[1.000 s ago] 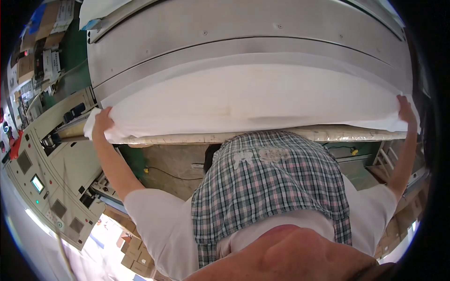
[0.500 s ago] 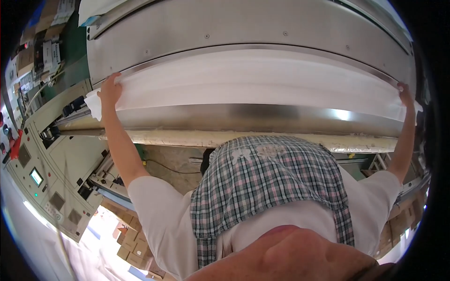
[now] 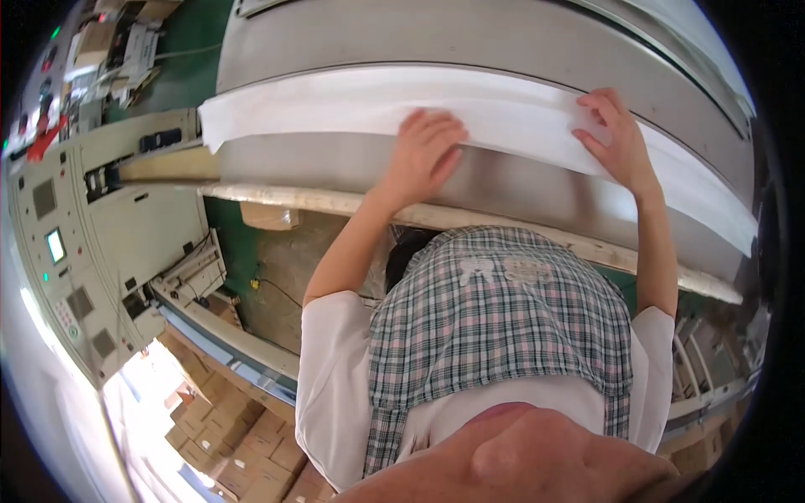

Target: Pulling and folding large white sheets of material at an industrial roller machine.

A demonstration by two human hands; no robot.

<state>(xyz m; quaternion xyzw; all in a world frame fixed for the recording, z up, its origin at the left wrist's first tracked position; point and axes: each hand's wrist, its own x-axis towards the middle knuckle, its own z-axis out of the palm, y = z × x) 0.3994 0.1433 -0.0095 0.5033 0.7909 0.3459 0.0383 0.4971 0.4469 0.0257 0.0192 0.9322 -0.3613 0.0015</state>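
A long strip of thin white sheet material lies across the metal machine, its loose end hanging past the left side. I cannot tell whether it is cloth or paper. My left hand is over the strip's near edge at the middle, fingers apart and slightly blurred, holding nothing. Farther right, my right hand is over the strip with its fingers curved and spread and the thumb apart. Whether either hand's fingertips press on the sheet cannot be made out.
Beyond the strip rises a grey metal panel; a metal plate slopes down in front. A pale plastic-wrapped roller runs between me and the machine. At left stands a control cabinet with a lit screen; cartons are stacked behind it.
Both hands have let go of the strip's far ends and moved inward, the left to the middle and the right partway. The strip looks narrower, and the view has shifted.
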